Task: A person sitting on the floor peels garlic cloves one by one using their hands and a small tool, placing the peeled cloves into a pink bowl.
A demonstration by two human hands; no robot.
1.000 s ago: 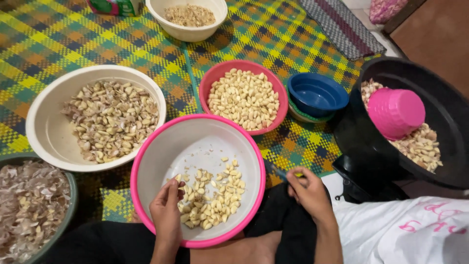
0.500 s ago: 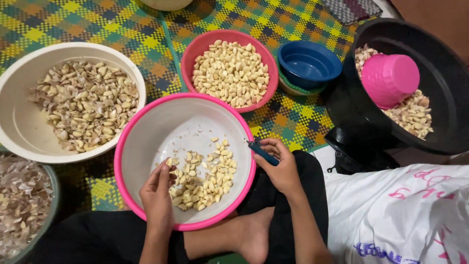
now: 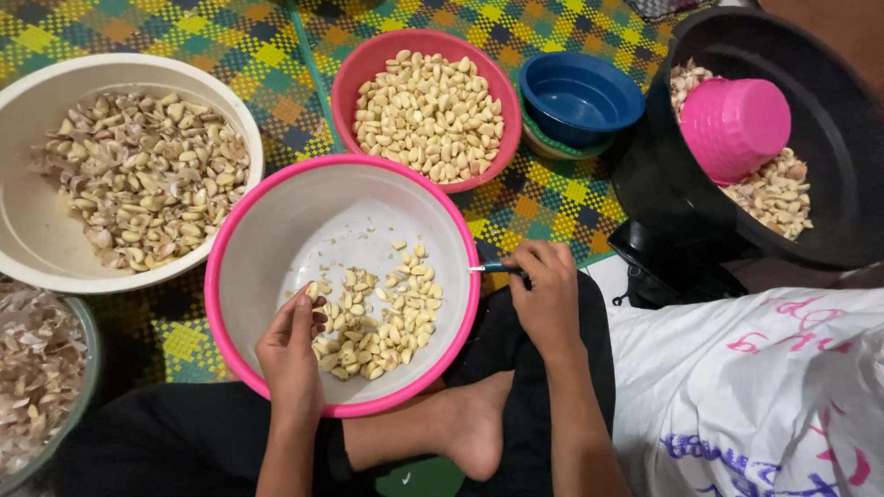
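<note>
We find a woven floor mat (image 3: 230, 46) in a green, yellow, blue and orange check covering the floor; nothing of the room beyond it shows. The person sits cross-legged on it, one bare foot (image 3: 474, 428) below the nearest bowl.

At the far left edge, a green-rimmed bowl (image 3: 87, 368) holds dry papery garlic skins. Above it stands a cream bowl (image 3: 28, 221) filled with unpeeled garlic cloves and husk.

In the centre, resting by the person's legs, is a white bowl with a pink rim (image 3: 276, 212). We note a loose heap of peeled garlic cloves (image 3: 387, 308) in its lower half. The left hand (image 3: 293, 354) lies inside this bowl at the heap's left edge, fingers together, pinching one clove at the fingertips.

Behind it, just beside its far rim, a pink bowl (image 3: 354, 78) is heaped with peeled cloves. To its right sits a blue bowl (image 3: 575, 97), nested on another dish.

The right hand (image 3: 548, 294) is closed around a small knife (image 3: 488, 268) with a blue handle, its short blade lying across the pink rim on the right side.

At the far right, a large black tub (image 3: 829, 184) holds more garlic and an overturned pink plastic cup (image 3: 737, 124). Below it lies white cloth (image 3: 737, 368) with pink and purple printing, too folded to judge further. We see no packages or signs.
</note>
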